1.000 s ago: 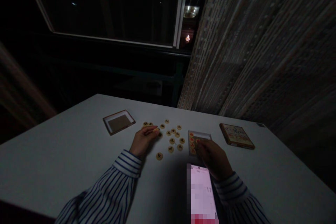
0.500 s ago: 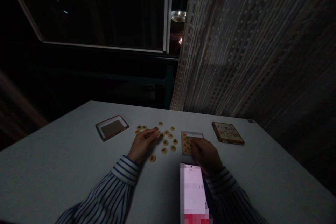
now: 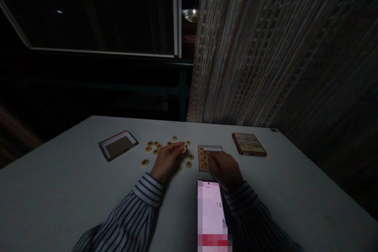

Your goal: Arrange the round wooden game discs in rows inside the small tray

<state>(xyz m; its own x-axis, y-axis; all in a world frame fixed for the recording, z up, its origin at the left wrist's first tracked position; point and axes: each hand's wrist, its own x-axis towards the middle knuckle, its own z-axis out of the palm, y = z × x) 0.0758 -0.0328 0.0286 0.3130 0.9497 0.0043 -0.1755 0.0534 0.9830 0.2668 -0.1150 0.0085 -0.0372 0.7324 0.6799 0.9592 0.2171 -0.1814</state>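
Note:
My left hand (image 3: pixel 165 160) is closed in a pinch on a round Chinese chess piece (image 3: pixel 185 149), held above the loose pieces. Around and under it, several wooden pieces with black or red characters lie scattered, among them one piece (image 3: pixel 145 162) to the left. To the right is a shallow grey tray (image 3: pixel 217 147), where red-marked pieces stand in a column along the left side. Over this tray my right hand (image 3: pixel 226 170) has its fingers closed at another chess piece (image 3: pixel 208 155), partly covered by the fingertips.
A lit phone (image 3: pixel 211 208) lies in front of the tray, by my right sleeve. At the left is an open box part (image 3: pixel 118 145) with a brown inside. A printed box lid (image 3: pixel 250 144) lies on the right of the white table (image 3: pixel 59 189). A string curtain (image 3: pixel 236 47) hangs behind.
My left hand has moved right, toward the tray, with a piece in its fingertips. The right hand stays at the tray. The whole view has shifted slightly.

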